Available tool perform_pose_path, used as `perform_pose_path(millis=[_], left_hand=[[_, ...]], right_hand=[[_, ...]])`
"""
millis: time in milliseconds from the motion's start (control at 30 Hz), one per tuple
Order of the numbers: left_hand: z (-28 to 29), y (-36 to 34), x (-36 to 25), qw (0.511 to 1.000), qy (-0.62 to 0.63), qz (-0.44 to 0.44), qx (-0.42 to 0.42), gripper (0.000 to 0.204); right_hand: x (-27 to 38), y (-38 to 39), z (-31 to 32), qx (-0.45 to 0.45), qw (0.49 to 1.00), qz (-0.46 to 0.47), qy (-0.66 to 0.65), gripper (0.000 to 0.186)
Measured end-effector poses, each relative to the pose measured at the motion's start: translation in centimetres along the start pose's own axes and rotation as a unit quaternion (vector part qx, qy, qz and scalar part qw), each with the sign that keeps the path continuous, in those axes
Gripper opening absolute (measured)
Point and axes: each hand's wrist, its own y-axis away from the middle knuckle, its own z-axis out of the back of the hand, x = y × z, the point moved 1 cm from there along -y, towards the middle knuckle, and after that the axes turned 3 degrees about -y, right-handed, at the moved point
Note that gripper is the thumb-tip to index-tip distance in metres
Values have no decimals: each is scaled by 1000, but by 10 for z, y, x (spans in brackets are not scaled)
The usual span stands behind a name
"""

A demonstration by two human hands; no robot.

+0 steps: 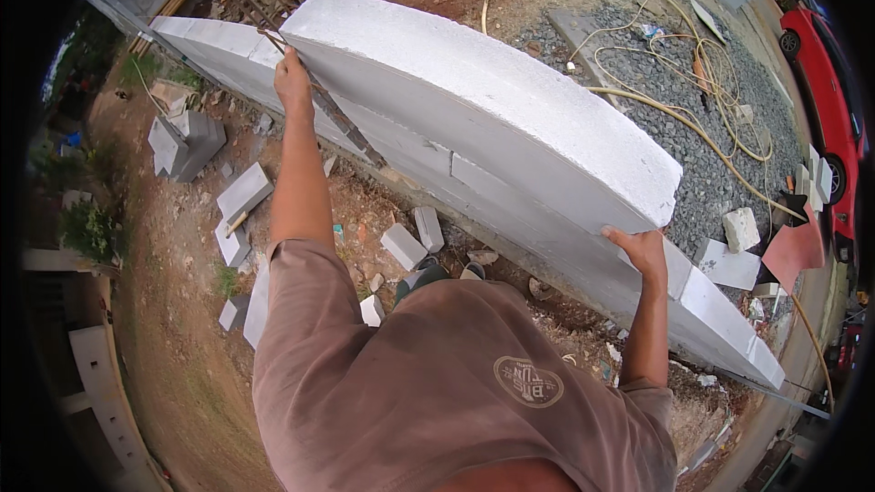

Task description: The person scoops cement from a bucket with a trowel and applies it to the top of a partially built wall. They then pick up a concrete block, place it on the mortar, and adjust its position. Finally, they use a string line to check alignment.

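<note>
Above the low block wall (556, 246), both hands' grip clamps a long, chalky white block (483, 100): left hand (292, 82), right hand (643, 251).

The large white block (483, 118) hides the fingers of the left hand (292, 80) and most of the wall (720, 310) beneath. The red car (834, 100) is cut off at the picture's right edge.

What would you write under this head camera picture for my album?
Both hands, left hand and right hand, grip the ends of a big white block held over a low block wall.
</note>
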Motion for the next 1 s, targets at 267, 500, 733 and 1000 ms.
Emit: perform_pose_path(millis=[267,500,733,1000], left_hand=[[1,-11,9,1000,14,-9,14,52],[7,-4,2,995,77,18,61,50],[8,-12,7,994,49,-13,97,56],[7,-16,8,990,41,-22,136,55]], right_hand=[[16,5,-7,-41,998,16,44,75],[54,15,-6,-5,997,-68,41,94],[19,8,-11,12,999,18,38,82],[26,15,-17,-29,998,47,12,74]])
